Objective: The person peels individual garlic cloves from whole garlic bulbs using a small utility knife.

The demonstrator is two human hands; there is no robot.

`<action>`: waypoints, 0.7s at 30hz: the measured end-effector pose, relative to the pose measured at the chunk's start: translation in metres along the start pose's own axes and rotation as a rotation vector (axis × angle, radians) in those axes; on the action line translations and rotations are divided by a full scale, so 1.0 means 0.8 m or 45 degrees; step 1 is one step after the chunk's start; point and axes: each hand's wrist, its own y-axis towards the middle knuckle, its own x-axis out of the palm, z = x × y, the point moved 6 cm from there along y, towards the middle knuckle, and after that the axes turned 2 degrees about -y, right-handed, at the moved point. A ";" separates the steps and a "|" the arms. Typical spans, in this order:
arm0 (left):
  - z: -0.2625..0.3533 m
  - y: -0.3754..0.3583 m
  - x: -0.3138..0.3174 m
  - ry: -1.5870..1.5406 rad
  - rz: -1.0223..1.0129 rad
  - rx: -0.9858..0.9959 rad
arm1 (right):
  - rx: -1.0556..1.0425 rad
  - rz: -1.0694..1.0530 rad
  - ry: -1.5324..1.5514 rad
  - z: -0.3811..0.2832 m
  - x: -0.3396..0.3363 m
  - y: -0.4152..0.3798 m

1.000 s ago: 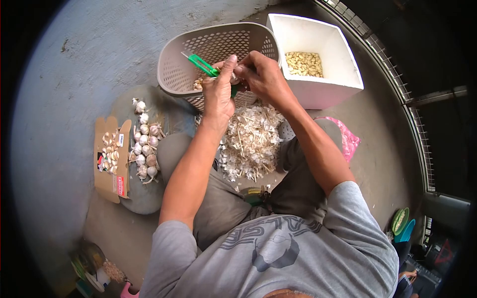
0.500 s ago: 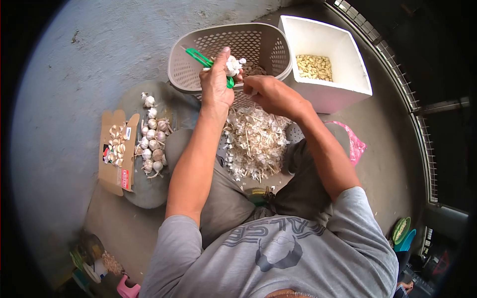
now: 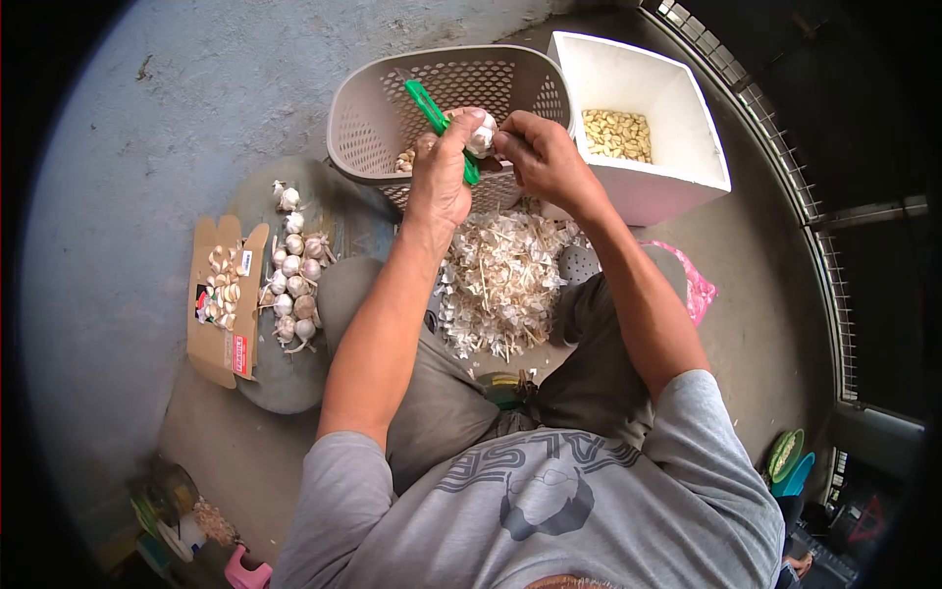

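Note:
Over the grey basket [image 3: 345,137], my left hand [image 3: 440,182] is closed round a green utility knife [image 3: 426,104] and a white garlic bulb [image 3: 482,135]. The knife slants across the palm, its tip up and to the left. My right hand [image 3: 551,165] has its thumb and fingers pinched against the bulb's right side; the fingertips are partly hidden. Loose garlic cloves [image 3: 405,160] show inside the basket, beyond my left wrist. A heap of garlic skins [image 3: 500,285] lies on the floor below my hands, between my feet.
Whole garlic bulbs [image 3: 295,263] rest on a round grey seat [image 3: 280,388] at left, beside an opened cardboard box [image 3: 204,339] bearing cloves. Right of the basket stands a white foam box [image 3: 653,182] with peeled cloves [image 3: 616,134]. Pink plastic [image 3: 699,285] lies near my right knee.
My left hand has shifted slightly right and down with the knife and bulb. My right hand has risen from below the bulb to its side and now pinches it.

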 end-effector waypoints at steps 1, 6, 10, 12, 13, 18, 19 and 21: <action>-0.001 0.002 -0.003 0.002 0.012 0.018 | -0.001 0.024 0.004 0.003 -0.001 0.001; 0.002 0.002 -0.004 0.001 0.050 0.004 | 0.030 0.053 0.110 -0.002 -0.003 -0.003; -0.002 0.009 -0.019 0.019 0.105 0.031 | 0.117 -0.115 0.243 -0.016 0.004 -0.013; -0.005 0.011 -0.017 0.046 0.106 0.018 | -0.046 -0.057 0.263 -0.012 0.007 -0.009; 0.003 0.008 -0.006 0.060 0.104 0.009 | -0.162 0.010 0.278 -0.010 0.006 -0.005; 0.009 -0.010 0.016 0.417 -0.038 0.093 | -0.267 0.007 -0.115 -0.025 -0.004 -0.005; 0.010 -0.011 0.016 0.462 -0.024 0.127 | -0.254 0.008 -0.120 -0.020 -0.004 -0.003; 0.012 -0.014 0.014 0.552 0.002 0.195 | -0.228 0.010 -0.129 -0.013 -0.004 -0.004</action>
